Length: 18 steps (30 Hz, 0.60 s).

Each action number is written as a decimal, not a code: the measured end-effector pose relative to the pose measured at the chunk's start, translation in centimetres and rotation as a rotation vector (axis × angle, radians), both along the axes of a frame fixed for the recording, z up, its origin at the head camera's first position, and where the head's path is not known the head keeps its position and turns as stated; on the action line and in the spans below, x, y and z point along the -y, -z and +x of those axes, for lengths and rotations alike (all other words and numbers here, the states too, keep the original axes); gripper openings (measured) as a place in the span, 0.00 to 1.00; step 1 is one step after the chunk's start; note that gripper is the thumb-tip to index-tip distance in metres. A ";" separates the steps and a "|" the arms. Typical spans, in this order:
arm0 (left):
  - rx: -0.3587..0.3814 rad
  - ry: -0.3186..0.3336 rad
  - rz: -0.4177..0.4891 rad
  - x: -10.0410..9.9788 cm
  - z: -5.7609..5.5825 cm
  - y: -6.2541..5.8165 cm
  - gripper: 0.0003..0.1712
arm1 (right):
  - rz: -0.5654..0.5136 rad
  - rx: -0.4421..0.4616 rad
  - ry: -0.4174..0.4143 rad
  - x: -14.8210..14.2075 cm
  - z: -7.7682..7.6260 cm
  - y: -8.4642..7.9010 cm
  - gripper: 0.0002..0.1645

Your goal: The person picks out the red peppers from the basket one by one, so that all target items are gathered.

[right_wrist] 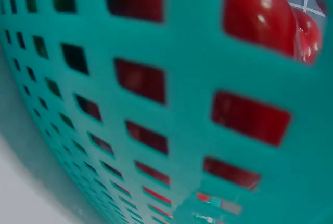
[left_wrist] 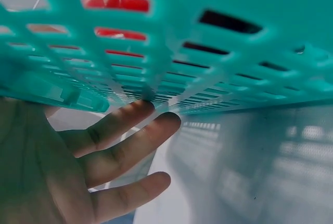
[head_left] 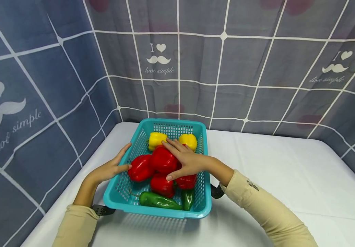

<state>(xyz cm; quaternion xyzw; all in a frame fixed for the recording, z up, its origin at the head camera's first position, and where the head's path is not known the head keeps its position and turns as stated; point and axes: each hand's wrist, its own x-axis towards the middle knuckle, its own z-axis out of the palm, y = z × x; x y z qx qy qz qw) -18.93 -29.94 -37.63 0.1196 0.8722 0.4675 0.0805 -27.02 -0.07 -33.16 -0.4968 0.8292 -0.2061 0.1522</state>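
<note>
A turquoise plastic basket [head_left: 123, 207] holds several red bell peppers [head_left: 162, 185], two yellow bell peppers [head_left: 157, 140] and green peppers [head_left: 160, 200]. My left hand [head_left: 109, 169] grips the basket's left rim, thumb over the inner side and fingers along the outside. In the left wrist view, three fingers [left_wrist: 130, 146] reach along the perforated outer wall. Spread fingers of my right hand [head_left: 188, 160] rest over the top red bell pepper [head_left: 162, 159], with the forearm crossing the right rim. Through holes in the wall, the right wrist view shows red bell peppers [right_wrist: 260, 13].
The basket is over a white-covered table [head_left: 273, 171], which extends to the right. A grey-blue grid-patterned curtain [head_left: 202, 61] stands behind and along the left side. Black wrist straps [head_left: 103, 209] sit close to the basket's sides.
</note>
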 end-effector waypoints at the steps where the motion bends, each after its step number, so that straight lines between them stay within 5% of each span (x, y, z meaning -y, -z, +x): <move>1: 0.001 0.002 0.002 0.0 -0.1 0.0 0.45 | -0.001 0.013 -0.003 0.0 0.0 0.0 0.63; 10: -0.007 0.019 0.011 -0.1 -0.4 0.0 0.45 | -0.082 0.131 -0.056 -0.3 -0.1 0.5 0.57; 18: -0.015 0.019 0.005 0.1 -0.1 0.2 0.45 | -0.144 0.088 0.011 -0.5 0.3 1.3 0.49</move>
